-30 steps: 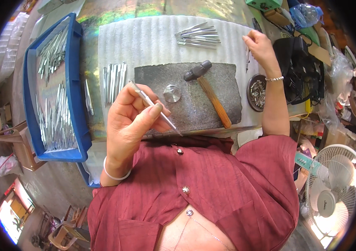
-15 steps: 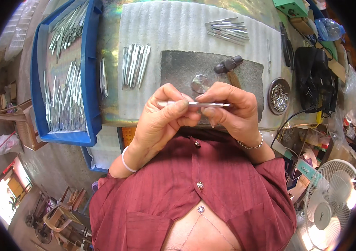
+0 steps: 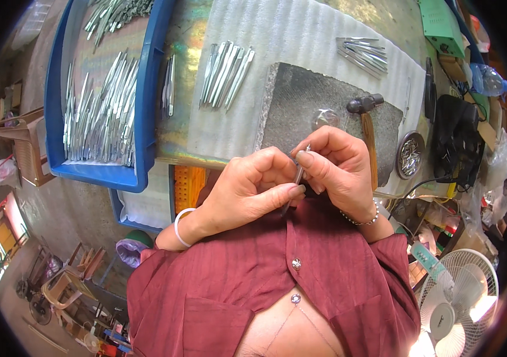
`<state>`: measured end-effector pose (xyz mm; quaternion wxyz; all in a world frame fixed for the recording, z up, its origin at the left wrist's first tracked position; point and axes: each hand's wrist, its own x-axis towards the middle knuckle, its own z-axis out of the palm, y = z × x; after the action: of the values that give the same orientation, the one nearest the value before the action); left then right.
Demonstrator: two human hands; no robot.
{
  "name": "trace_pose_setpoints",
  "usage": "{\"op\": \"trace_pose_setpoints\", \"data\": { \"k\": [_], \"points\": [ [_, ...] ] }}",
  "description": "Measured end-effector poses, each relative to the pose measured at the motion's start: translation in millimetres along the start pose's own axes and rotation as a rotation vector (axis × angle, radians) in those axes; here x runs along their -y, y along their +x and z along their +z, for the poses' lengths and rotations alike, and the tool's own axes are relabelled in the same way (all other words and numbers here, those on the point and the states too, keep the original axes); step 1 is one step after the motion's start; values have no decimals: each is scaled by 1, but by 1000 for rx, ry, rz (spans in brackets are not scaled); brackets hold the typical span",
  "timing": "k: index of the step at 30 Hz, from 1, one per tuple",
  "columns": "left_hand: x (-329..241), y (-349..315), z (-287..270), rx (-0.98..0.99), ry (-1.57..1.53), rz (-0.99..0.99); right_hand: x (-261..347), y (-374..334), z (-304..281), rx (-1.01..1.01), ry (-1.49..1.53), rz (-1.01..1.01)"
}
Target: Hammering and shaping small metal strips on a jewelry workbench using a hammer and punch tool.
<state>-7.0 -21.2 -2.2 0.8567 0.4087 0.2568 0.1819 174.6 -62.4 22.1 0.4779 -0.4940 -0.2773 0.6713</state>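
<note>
My left hand [image 3: 259, 184] and my right hand [image 3: 340, 169] meet in front of my shirt, at the near edge of the bench. Between them is a slim silvery metal rod [image 3: 299, 174], tilted, its narrow tip rising past my right fingertips. Right thumb and fingers pinch its upper part. The left thumb and fingers close on the lower part, which they largely hide. Just beyond lies a dark stone slab [image 3: 301, 89] bearing a round clear disc [image 3: 325, 118] and a hammer [image 3: 365, 103] with a wooden handle.
White foam sheeting [image 3: 253, 30] under the slab carries a row of slim metal pieces [image 3: 225, 74] and another bundle [image 3: 363, 55]. At left, a blue tray [image 3: 146, 107] holds many more. On the right are a dish [image 3: 400, 171] of small metal parts, a black bag [image 3: 456, 131] and a fan [image 3: 459, 303].
The rod has swung from level, crosswise, to steeply tilted, and both hands have shifted their hold on it. My view has turned, so the bench appears rotated.
</note>
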Motion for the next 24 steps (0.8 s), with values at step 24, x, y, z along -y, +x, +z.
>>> {"op": "trace_pose_setpoints", "data": {
  "k": [24],
  "points": [
    [-7,6,-23,69,-207,-60,13,28,16,13,-89,109]
  ]
}}
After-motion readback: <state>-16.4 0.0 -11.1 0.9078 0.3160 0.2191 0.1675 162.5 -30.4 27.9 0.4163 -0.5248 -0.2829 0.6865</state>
